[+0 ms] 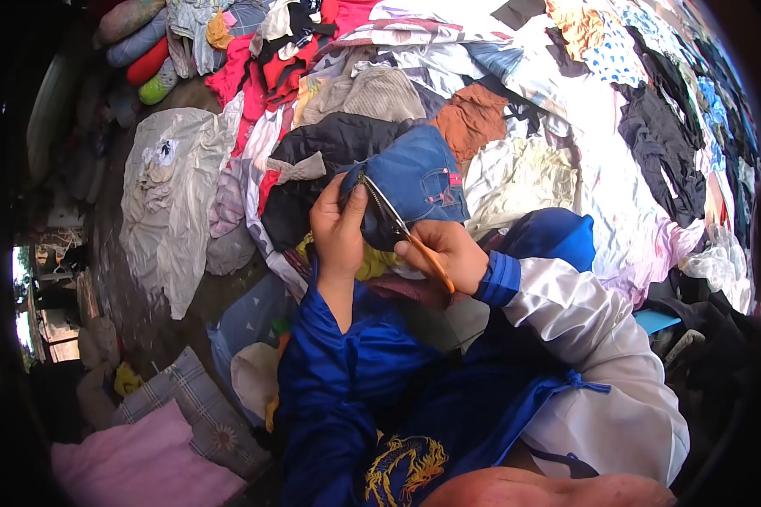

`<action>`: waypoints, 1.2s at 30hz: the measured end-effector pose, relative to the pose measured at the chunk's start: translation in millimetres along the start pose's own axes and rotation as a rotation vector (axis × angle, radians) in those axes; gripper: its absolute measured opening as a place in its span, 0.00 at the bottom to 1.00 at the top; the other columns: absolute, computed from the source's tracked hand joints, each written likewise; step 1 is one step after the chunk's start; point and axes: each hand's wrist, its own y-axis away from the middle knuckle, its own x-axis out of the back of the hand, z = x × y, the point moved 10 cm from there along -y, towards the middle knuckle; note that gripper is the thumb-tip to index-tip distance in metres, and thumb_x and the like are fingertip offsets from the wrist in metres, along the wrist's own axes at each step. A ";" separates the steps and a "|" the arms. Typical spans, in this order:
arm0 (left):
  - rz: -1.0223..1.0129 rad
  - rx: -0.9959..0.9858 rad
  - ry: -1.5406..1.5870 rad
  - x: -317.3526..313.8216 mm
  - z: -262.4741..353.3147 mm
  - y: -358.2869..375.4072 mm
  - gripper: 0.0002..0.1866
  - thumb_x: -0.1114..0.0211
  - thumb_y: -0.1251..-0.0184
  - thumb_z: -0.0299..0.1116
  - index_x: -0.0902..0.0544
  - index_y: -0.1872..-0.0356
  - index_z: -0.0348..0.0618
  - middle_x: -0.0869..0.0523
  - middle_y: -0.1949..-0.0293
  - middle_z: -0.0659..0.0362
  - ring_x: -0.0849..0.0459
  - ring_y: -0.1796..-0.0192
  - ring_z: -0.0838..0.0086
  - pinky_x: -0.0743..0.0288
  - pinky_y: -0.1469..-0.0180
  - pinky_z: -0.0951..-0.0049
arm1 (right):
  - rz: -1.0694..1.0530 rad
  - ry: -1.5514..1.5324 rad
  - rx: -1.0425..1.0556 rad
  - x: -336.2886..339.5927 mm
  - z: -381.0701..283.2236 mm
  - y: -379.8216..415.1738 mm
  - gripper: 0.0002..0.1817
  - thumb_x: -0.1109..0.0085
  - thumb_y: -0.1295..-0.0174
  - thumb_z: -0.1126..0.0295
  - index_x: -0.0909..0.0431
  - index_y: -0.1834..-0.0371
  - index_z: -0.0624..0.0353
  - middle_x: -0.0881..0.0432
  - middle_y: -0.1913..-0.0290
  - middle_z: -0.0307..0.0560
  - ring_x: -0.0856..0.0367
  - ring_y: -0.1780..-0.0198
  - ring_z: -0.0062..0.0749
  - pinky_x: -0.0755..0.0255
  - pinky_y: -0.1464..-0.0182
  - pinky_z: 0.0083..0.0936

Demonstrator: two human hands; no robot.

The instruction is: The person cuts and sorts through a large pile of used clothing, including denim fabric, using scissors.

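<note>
My left hand (338,226) grips the edge of a blue denim garment (418,176), thumb pressed next to its zipper. My right hand (445,253) holds orange-handled scissors (414,245), whose blades lie along the zipper strip at the denim's edge. Both arms wear a blue and white jacket with a gold embroidered design. The denim rests on top of a heap of clothes right in front of me.
A wide pile of mixed clothes (566,127) spreads across the top and right. A grey shirt (173,194) lies on the ground at left. A pink cloth (144,465) and checked fabric (186,393) sit at lower left. Rolled cushions (139,46) stack at upper left.
</note>
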 end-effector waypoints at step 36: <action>0.138 0.144 -0.339 -1.6 -36.7 16.3 0.20 0.40 0.23 0.41 0.20 0.46 0.31 0.16 0.53 0.50 0.17 0.56 0.67 0.21 0.55 0.69 | 0.487 0.387 0.330 64.9 -51.4 -8.8 0.14 0.39 0.38 0.61 0.25 0.60 0.60 0.18 0.69 0.61 0.18 0.61 0.60 0.28 0.62 0.49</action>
